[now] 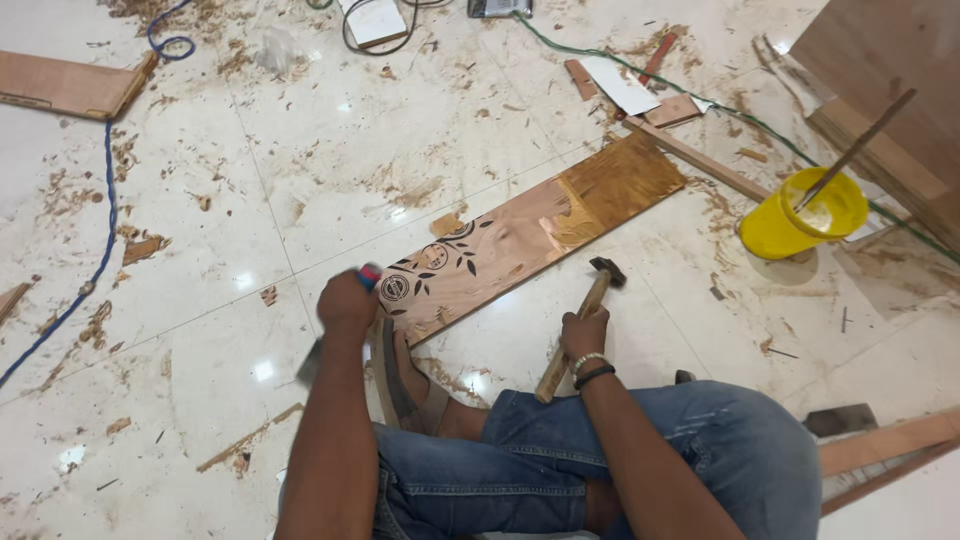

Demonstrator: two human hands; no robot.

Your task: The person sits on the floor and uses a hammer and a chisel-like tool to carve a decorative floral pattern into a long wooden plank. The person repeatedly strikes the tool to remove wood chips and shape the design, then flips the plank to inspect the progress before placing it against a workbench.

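Nearest, denim-clad knees fold over a glossy marble floor (200, 250) littered with wood chips. The right hand (584, 333) is closed around the wooden handle of a steel-headed hammer (580, 325). The left hand (347, 303) grips a chisel (340, 320) with a blurred red-and-blue handle. Just beyond lies a long flat plywood plank (530, 235), stamped with black leaf patterns. Farther right stands a round yellow plastic tub (775, 235).
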